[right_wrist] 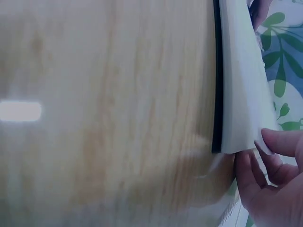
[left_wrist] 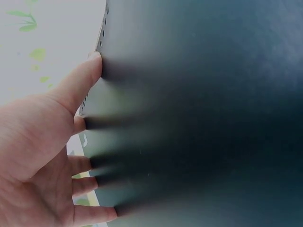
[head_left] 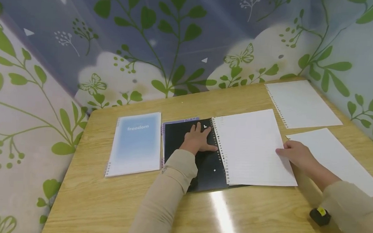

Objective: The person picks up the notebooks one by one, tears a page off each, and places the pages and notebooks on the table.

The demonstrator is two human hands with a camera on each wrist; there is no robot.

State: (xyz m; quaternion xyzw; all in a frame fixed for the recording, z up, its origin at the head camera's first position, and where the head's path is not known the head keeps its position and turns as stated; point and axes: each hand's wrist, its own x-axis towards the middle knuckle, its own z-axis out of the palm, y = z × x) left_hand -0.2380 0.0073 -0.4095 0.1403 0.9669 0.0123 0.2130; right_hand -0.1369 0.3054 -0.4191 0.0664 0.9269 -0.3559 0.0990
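A notebook lies open in the head view, its black cover (head_left: pixel 175 138) to the left and a white lined page (head_left: pixel 250 147) to the right. My left hand (head_left: pixel 196 139) presses on the black cover with spread fingers, its thumb right at the holes of the binding (head_left: pixel 220 145). In the left wrist view, the fingertips (left_wrist: pixel 90 163) rest against the dark sheet. My right hand (head_left: pixel 297 154) pinches the page's right edge between thumb and fingers. From the right wrist, the paper (right_wrist: pixel 244 94) looks slightly bent and lifted at the pinched corner.
Left of the notebook lies a blue and white "freedom" notebook (head_left: pixel 135 145). A purple-edged notebook (head_left: pixel 189 119) shows beneath the black cover. Two loose white sheets (head_left: pixel 302 104) lie at the right. A small black object with a yellow mark (head_left: pixel 319 218) appears beside the right sleeve. Patterned walls border the table (head_left: pixel 92 199).
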